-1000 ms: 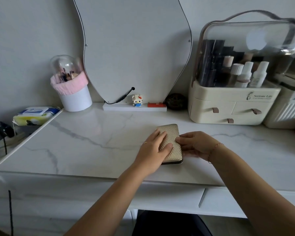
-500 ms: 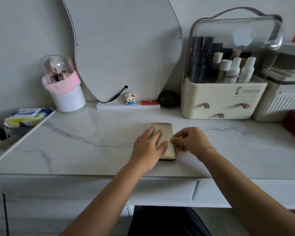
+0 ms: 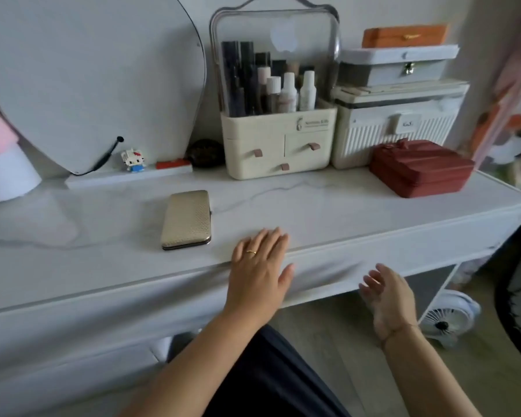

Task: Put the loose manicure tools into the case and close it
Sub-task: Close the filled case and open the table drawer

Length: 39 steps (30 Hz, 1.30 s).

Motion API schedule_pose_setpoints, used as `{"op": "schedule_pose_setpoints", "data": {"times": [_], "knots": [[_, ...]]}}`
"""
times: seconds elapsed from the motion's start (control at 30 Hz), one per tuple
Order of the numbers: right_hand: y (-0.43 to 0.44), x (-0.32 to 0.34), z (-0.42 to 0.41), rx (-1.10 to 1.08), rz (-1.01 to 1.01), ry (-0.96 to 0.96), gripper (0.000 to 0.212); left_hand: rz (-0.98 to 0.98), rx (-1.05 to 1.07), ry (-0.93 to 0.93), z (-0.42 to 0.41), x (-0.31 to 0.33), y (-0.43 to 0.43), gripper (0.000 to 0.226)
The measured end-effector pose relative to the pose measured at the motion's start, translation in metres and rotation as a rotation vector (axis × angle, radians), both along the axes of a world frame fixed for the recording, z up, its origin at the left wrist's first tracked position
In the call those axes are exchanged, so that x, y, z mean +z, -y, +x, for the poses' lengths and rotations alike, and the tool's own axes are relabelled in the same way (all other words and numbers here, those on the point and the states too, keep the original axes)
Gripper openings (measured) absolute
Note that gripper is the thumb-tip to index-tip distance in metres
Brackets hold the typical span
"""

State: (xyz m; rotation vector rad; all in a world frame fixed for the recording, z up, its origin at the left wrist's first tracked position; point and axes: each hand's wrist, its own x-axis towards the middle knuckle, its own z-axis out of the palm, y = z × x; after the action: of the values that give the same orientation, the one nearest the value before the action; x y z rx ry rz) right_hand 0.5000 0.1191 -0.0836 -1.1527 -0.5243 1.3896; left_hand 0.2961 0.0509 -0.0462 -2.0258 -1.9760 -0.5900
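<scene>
The gold textured manicure case [image 3: 186, 219] lies closed and flat on the white marble tabletop [image 3: 313, 212], left of centre. No loose tools are visible. My left hand [image 3: 260, 266] rests flat on the table's front edge, fingers straight, a ring on one finger, to the right of the case and apart from it. In the air below the table edge, further right, my right hand [image 3: 387, 293] hangs with relaxed fingers and holds nothing.
A cream cosmetics organiser [image 3: 275, 145] with drawers stands at the back beside stacked storage boxes [image 3: 400, 115] and a dark red box [image 3: 420, 171]. A mirror [image 3: 87, 79] leans at back left, with a small figurine [image 3: 132, 160] on its base. A small fan [image 3: 450, 317] sits on the floor.
Both hands have let go of the case and drawn back to the right, toward the table's front edge. The view has swung right. The case stays closed on the table.
</scene>
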Motion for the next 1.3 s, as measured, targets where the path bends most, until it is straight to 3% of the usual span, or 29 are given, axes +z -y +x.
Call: {"op": "schedule_pose_setpoints", "data": {"times": [0.1,0.23,0.57,0.67,0.73,0.8,0.87,0.93,1.0,1.1,1.3], "knots": [[-0.007,-0.028,0.003,0.173,-0.167,-0.206,0.017,0.027,0.022,-0.028,0.002,-0.004,-0.001,0.050],[-0.009,-0.023,-0.006,0.278,-0.199,-0.382,0.038,0.038,0.039,-0.050,0.002,-0.005,-0.001,0.052],[-0.008,-0.016,0.002,0.300,-0.315,-0.544,0.065,-0.053,0.074,-0.075,0.006,-0.005,0.003,0.066],[0.002,-0.025,0.012,0.292,-0.290,-0.551,0.062,-0.083,0.050,-0.053,0.008,-0.003,0.006,0.073],[0.011,-0.028,0.021,0.287,-0.224,-0.301,0.054,-0.067,0.012,0.006,0.009,-0.003,0.009,0.072],[0.015,-0.030,0.036,0.096,-0.055,0.317,0.064,0.014,-0.042,0.098,0.011,-0.003,0.014,0.062],[0.015,-0.022,0.051,-0.103,0.294,0.923,0.067,0.139,-0.091,0.144,0.014,-0.006,0.018,0.045],[0.013,-0.010,0.058,-0.072,0.522,1.237,0.059,0.231,-0.100,0.177,0.018,-0.009,0.022,0.034],[0.011,-0.005,0.065,-0.018,0.572,1.489,0.054,0.249,-0.089,0.181,0.023,-0.010,0.026,0.033],[0.011,0.003,0.079,0.026,0.649,1.659,0.052,0.189,-0.090,0.216,0.028,-0.011,0.034,0.042],[0.013,0.024,0.092,0.091,0.677,1.586,0.048,0.003,-0.070,0.344,0.041,0.006,0.044,0.065]]}}
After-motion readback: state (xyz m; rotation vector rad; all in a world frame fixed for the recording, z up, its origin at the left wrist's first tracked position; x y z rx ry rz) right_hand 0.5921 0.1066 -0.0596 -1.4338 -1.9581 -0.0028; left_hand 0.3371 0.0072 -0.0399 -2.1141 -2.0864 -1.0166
